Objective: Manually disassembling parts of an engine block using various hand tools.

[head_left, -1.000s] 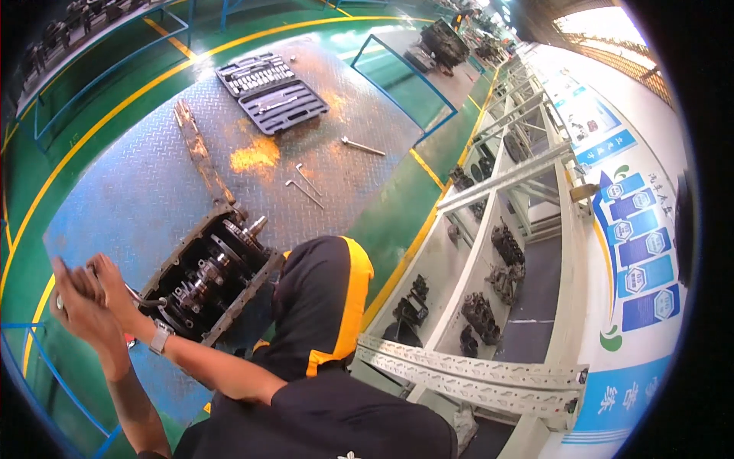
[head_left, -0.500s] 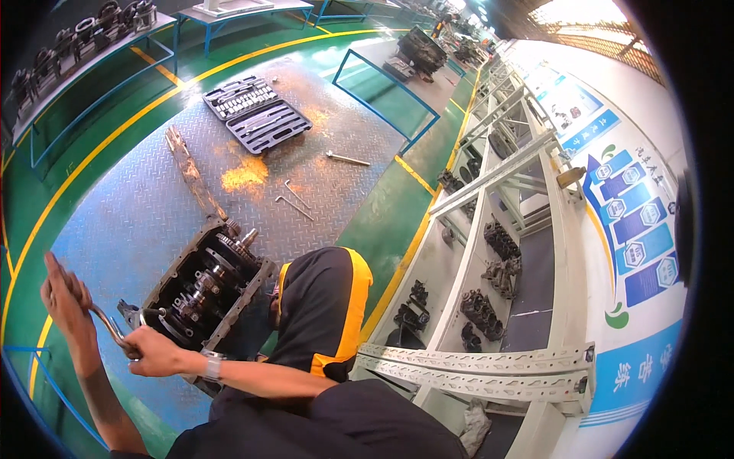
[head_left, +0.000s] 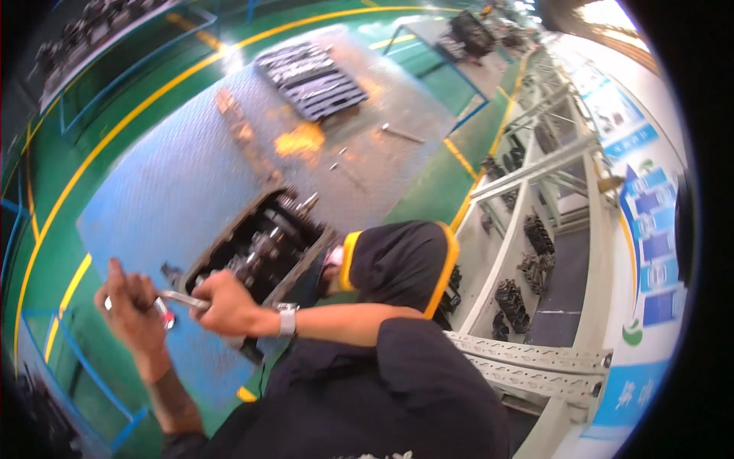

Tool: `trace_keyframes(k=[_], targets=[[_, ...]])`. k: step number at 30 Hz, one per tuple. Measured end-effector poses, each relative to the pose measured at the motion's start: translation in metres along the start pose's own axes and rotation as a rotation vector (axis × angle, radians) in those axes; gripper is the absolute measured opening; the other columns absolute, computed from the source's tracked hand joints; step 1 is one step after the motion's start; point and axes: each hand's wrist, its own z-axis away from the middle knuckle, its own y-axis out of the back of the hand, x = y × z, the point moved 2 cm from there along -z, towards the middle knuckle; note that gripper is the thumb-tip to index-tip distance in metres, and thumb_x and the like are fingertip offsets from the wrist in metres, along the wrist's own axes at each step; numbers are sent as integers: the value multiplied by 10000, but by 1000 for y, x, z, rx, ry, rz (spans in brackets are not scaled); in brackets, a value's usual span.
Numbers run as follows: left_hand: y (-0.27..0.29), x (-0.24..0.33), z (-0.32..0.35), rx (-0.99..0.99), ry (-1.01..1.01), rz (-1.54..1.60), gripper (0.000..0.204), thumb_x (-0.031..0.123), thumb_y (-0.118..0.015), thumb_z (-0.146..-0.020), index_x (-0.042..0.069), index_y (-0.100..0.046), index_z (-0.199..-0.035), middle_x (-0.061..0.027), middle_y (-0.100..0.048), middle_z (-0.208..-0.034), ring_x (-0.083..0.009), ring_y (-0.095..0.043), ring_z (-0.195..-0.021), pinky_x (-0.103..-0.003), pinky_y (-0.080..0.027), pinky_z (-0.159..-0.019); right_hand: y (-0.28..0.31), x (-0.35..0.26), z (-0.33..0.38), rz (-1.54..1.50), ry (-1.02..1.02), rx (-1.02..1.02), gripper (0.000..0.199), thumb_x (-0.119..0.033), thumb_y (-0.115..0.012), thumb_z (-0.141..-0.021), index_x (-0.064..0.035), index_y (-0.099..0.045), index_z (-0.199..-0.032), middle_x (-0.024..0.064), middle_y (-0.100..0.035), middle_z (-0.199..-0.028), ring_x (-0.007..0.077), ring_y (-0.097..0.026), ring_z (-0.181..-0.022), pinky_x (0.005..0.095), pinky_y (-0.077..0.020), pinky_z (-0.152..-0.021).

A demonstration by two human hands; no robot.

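Observation:
My right hand is closed around the grip of a bent metal speed wrench. My left hand is at its other end, fingers curled on it and one finger pointing up; motion blurs the grip. A small red and silver piece shows beside the left hand, its kind unclear. Just beyond both hands lies an engine block with its inside facing up. The crankshaft sits in it, partly hidden by my right hand.
A wooden beam meets the block's far end. Farther off lie an open socket set case, a long metal tool and slim rods on the metal plate floor. White shelving with engine parts stands to the right.
The view has swung, so the block and floor things sit farther right. My left hand has gone from spread to curled at the wrench; the right hand keeps its hold.

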Motion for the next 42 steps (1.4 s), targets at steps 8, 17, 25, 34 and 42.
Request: trace_keyframes(k=[8,17,25,34,42], targets=[[-66,2,46,170,27,-62,481,152,-538,-1060,85,-378,-611,42,-184,-587,-76,-179,-534,-306,-172,-536,26,17,-32,-228,75,589,397,26,-663,-826,-10,-345,-590,50,-303,-519,81,-279,-504,309,-250,-453],[-106,9,50,231,-280,-313,498,200,-521,-1062,125,-310,-617,44,-215,-593,-78,-201,-533,-305,-177,-530,-35,29,-129,-268,467,-128,260,-86,-666,-694,-38,-451,-557,153,-395,-533,288,-375,-474,408,-351,-462],[-114,23,-36,-211,62,-146,552,263,-518,-1078,170,-253,-602,41,-151,-514,-91,-116,-417,-320,-120,-408,-94,23,-101,-424,309,-257,211,-165,-681,-749,-32,-702,-912,219,-716,-951,393,-669,-878,451,-519,-727],[-28,46,-36,-402,152,106,522,270,-334,-1121,166,-230,-620,15,-177,-484,-114,-96,-430,-327,-197,-474,-2,-8,-15,-5,8,-540,195,-66,-664,-670,-16,-477,-645,170,-475,-566,349,-505,-513,441,-391,-523],[-50,34,31,-116,-19,25,517,242,-410,-1075,184,-207,-603,38,-127,-516,-105,-71,-477,-329,-153,-499,19,-8,-8,-326,128,281,274,86,-612,-726,-31,-405,-590,29,-360,-509,61,-326,-521,266,-280,-458]])
